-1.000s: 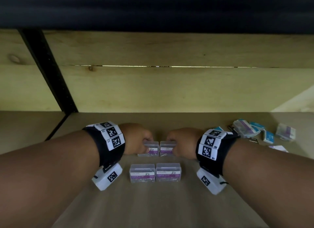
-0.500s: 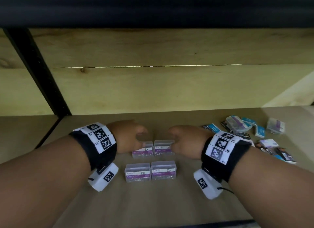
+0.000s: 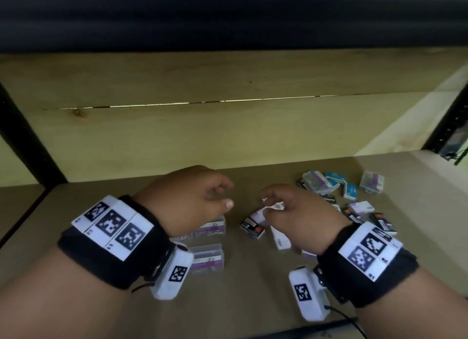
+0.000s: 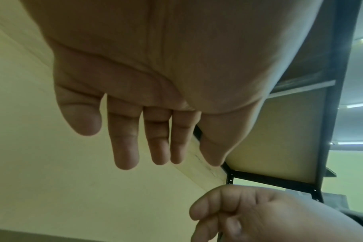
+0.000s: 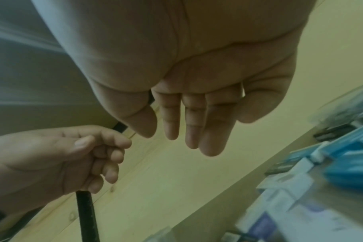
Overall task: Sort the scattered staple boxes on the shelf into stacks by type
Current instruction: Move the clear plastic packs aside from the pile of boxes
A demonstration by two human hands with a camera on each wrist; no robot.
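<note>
Below left hand (image 3: 187,199), clear boxes (image 3: 207,256) lie.

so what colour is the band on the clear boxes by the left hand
Purple, on the clear boxes; the head view shows it best.

Showing as pale knotty wood on the back board (image 3: 228,131), matt brown on the shelf (image 3: 253,300), glossy clear plastic on lower-left boxes (image 3: 207,259).

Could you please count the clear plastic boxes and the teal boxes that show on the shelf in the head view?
Clear plastic boxes with purple labels: 4
Teal boxes: 2
Total: 6
More may be hidden under the arms. The black and white boxes overlap too much to count.
</note>
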